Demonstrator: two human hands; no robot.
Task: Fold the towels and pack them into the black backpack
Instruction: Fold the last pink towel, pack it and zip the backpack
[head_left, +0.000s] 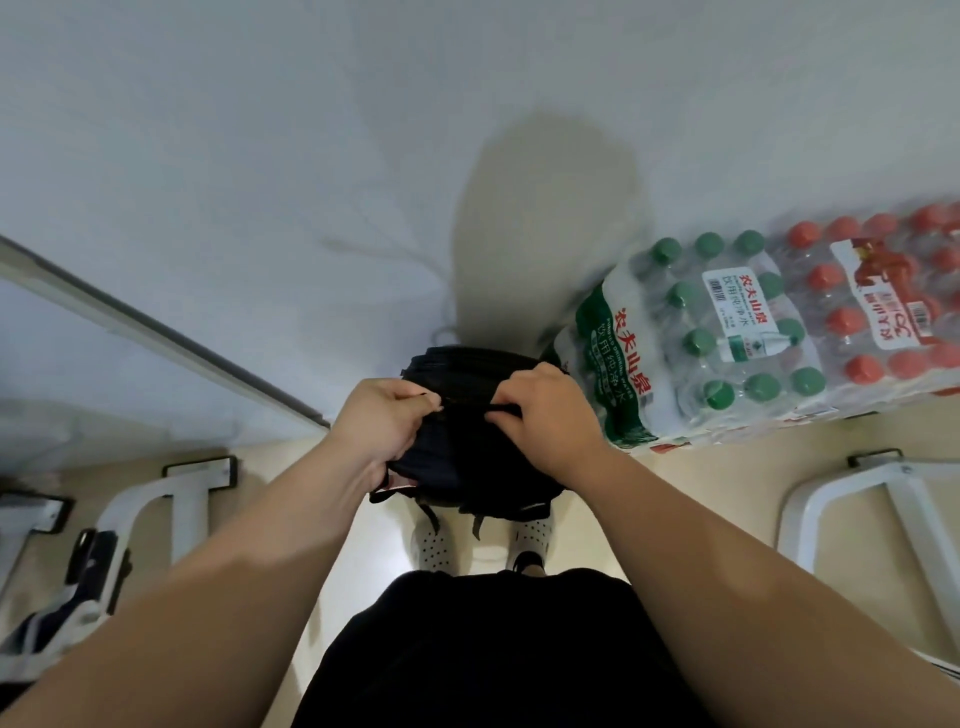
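Looking straight down past a black-clothed torso (483, 649) at a black backpack (467, 457) standing on the pale floor (675, 493), right against the wall (311, 130) and just ahead of two feet in white perforated shoes (434, 540).

Left hand (382, 423) curled closed at the top left of the backpack, fingers pinching the dark fabric near the top edge. Right hand (545, 415) likewise closed at the top right, fingertips nipping a fold or a zipper pull; cannot tell which, since everything there is black on black. Both hands close together, knuckles up, forearms reaching in from the lower corners of the view.

Straps (478, 525) hanging loose from the lower side of the backpack, dangling toward the shoes. Whether the top is zipped or gaping: hidden by the hands.

Just right of the backpack, touching or nearly so, a shrink-wrapped pack of water bottles with green caps (717, 338), stacked against the wall. Beside that, further right, a second pack with red caps (883, 301).

White metal table legs (176, 493) at lower left, with a dark, partly blurred bundle (93, 561) near them; another white frame (883, 499) at lower right. A grey rail (156, 322) running diagonally along the left.
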